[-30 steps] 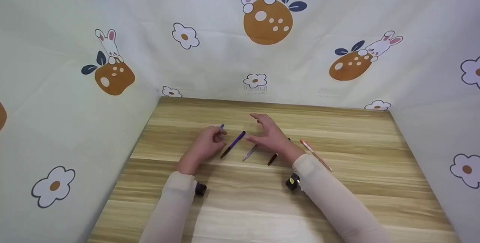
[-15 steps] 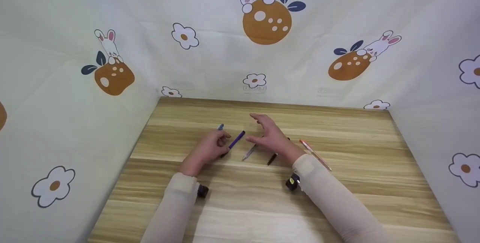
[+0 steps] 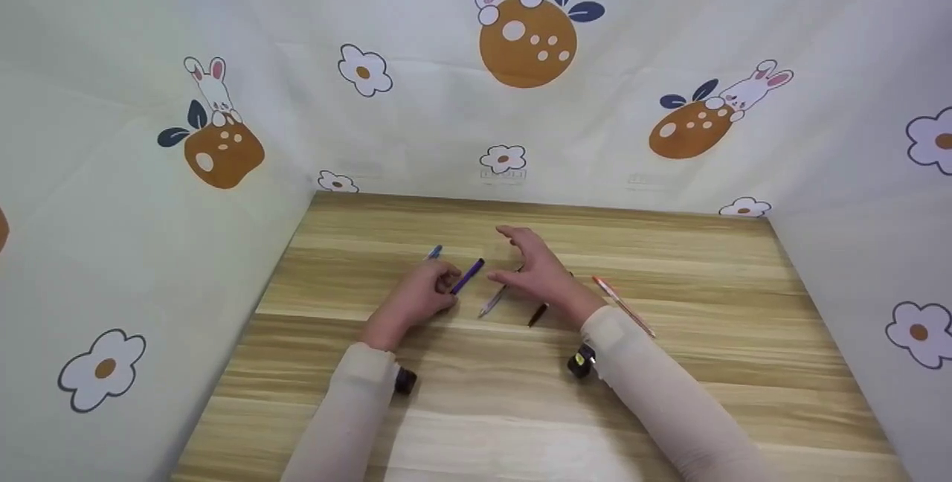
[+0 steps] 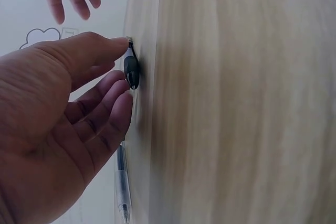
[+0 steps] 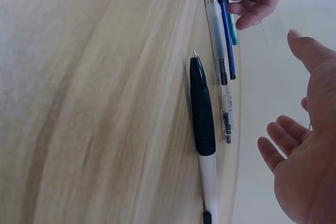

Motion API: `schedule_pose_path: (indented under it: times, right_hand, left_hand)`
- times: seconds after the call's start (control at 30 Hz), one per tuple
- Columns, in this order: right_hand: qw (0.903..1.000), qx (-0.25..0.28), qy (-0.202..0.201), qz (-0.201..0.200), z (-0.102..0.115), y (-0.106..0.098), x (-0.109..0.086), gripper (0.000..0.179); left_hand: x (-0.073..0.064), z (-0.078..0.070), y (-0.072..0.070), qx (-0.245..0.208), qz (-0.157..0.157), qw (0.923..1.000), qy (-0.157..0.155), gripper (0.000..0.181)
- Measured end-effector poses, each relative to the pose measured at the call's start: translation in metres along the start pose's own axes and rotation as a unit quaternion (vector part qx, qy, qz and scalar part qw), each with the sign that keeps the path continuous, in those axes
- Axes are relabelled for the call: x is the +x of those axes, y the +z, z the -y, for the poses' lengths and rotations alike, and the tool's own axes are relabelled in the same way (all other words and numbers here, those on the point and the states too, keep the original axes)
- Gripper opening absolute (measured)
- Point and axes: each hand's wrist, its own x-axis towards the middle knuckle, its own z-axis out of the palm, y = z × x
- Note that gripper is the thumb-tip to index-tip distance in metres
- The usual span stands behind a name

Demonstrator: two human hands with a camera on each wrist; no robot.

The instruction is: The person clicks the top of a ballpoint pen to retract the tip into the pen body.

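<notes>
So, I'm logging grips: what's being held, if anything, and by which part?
The right hand holds nothing. The left hand is at the dark end of the purple pen; whether it grips is unclear.

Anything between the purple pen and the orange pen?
Yes, head view: a clear pen and a dark pen, both partly hidden by the right hand.

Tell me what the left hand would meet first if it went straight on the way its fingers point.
The left hand would most likely meet the purple pen first. It lies right at the fingers, though the views leave unclear whether they already touch it.
</notes>
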Motion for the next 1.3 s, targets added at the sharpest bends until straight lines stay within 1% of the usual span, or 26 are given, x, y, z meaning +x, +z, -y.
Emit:
schedule_pose_path:
  times: [0.27, 0.57, 0.77, 1.0, 1.07, 1.3]
  right_hand:
    - [0.9999, -0.001, -0.01, -0.006, -0.0007, -0.0006, -0.0014, 0.088]
    - [0.9998, -0.014, -0.011, -0.006, -0.0012, -0.0028, -0.002, 0.089]
    - [0.9999, -0.012, -0.008, 0.0, -0.0023, -0.0031, -0.0015, 0.088]
    - [1.0, -0.006, -0.002, 0.002, -0.0049, -0.0036, -0.0029, 0.09]
    - [1.0, -0.007, -0.002, 0.0, -0.0051, -0.0038, -0.0035, 0.09]
    - [0.9994, 0.022, -0.028, -0.008, -0.0034, -0.0045, -0.0061, 0.086]
  left_hand:
    - [0.0011, -0.0032, 0.0023, 0.026, 0.003, 0.9996, -0.007, 0.039]
    - [0.0014, -0.0053, 0.0032, 0.043, -0.001, 0.9987, -0.028, 0.036]
    - [0.0034, -0.0061, 0.0034, 0.063, -0.003, 0.9979, -0.014, 0.03]
    - [0.0031, -0.0071, 0.0043, 0.083, 0.0, 0.9963, -0.02, 0.031]
    - [0.0027, -0.0073, 0.0045, 0.084, 0.0, 0.9962, -0.019, 0.031]
    - [0.0024, -0.0092, 0.0048, 0.07, -0.004, 0.9975, 0.003, 0.035]
